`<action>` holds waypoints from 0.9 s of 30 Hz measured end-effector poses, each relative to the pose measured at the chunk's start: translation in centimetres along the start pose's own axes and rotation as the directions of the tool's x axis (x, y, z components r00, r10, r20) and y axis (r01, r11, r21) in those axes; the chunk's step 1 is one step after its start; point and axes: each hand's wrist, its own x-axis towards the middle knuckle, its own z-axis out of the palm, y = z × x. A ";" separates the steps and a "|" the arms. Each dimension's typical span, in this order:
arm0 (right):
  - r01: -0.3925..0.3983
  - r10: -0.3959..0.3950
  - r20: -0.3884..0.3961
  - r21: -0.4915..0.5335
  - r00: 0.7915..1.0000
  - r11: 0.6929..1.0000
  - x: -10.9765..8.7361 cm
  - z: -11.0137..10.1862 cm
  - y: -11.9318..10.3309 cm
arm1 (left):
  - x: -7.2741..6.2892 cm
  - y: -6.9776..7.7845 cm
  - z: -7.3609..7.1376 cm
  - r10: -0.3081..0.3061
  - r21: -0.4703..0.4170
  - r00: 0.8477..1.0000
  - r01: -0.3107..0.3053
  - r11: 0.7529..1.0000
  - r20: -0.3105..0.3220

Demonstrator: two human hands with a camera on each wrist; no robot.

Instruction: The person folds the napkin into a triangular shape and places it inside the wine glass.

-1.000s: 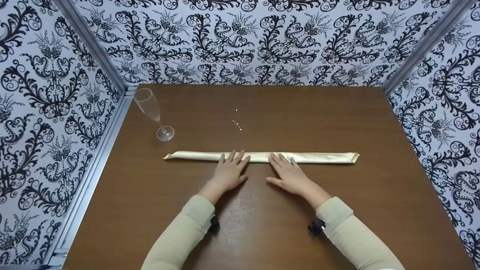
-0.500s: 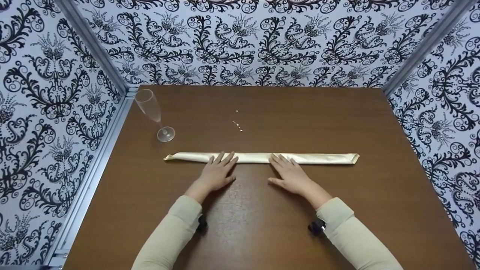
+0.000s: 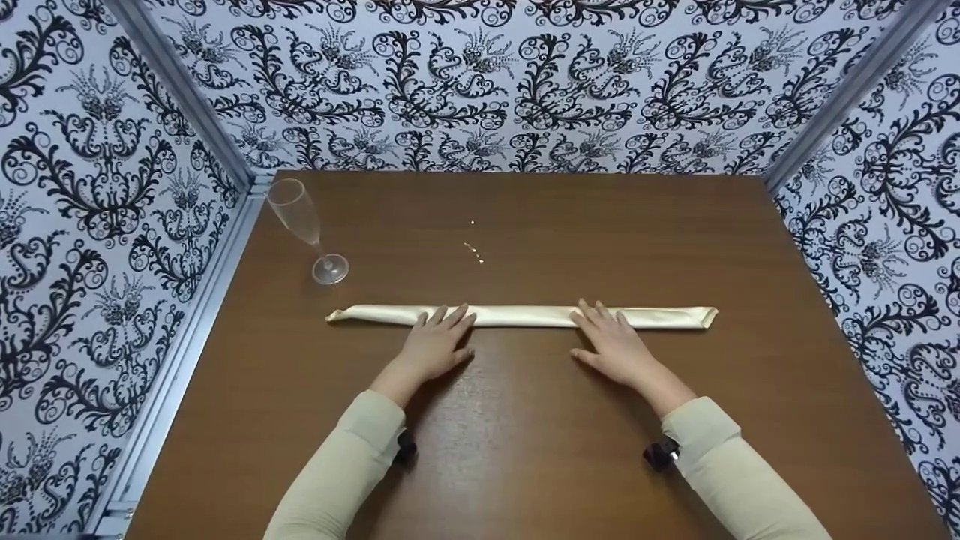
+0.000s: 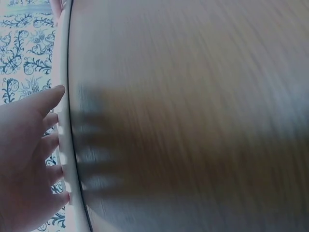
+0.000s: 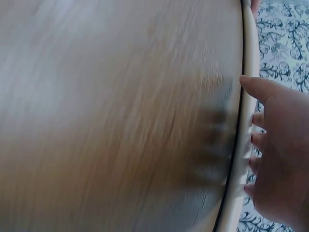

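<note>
A long, narrow roll of shiny cream cloth (image 3: 521, 316) lies across the table from left to right, its two ends slightly pointed. My left hand (image 3: 433, 346) rests fingertips on the roll left of its middle, fingers straight and spread. Right of the middle, my right hand (image 3: 613, 346) touches the roll the same way, thumb on the near side. In the left wrist view the cloth roll (image 4: 64, 63) runs under the fingertips of the left hand (image 4: 24, 159). The right wrist view shows the right hand (image 5: 285, 154) against the roll (image 5: 247, 104).
An upright clear champagne flute (image 3: 300, 225) stands at the table's far left corner. Small bright specks (image 3: 474, 251) dot the brown table (image 3: 495, 450) beyond the roll. Patterned walls (image 3: 480, 90) with metal posts close in the back and sides.
My left hand has slid left along the roll, then stayed there. After that my right hand has slid right, so the hands are farther apart. The roll and flute have kept their places.
</note>
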 end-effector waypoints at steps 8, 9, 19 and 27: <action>-0.087 0.088 -0.290 0.018 0.953 0.996 0.1 -0.9 3.3 | 0.2 0.2 0.1 -0.023 -0.016 1.000 0.023 1.000 0.001; -0.104 0.105 -0.321 0.019 0.941 0.994 0.0 -1.0 3.8 | 0.2 0.3 0.0 -0.026 -0.015 1.000 0.026 1.000 0.003; -0.222 0.215 -0.314 0.013 0.925 0.975 -0.7 -2.2 6.0 | 1.1 1.5 -0.6 -0.080 -0.038 0.994 0.078 0.996 -0.075; -0.170 0.156 -0.322 -0.013 0.934 0.985 -0.2 -2.4 6.7 | 2.5 2.8 -1.0 -0.044 0.035 0.964 0.055 0.998 -0.262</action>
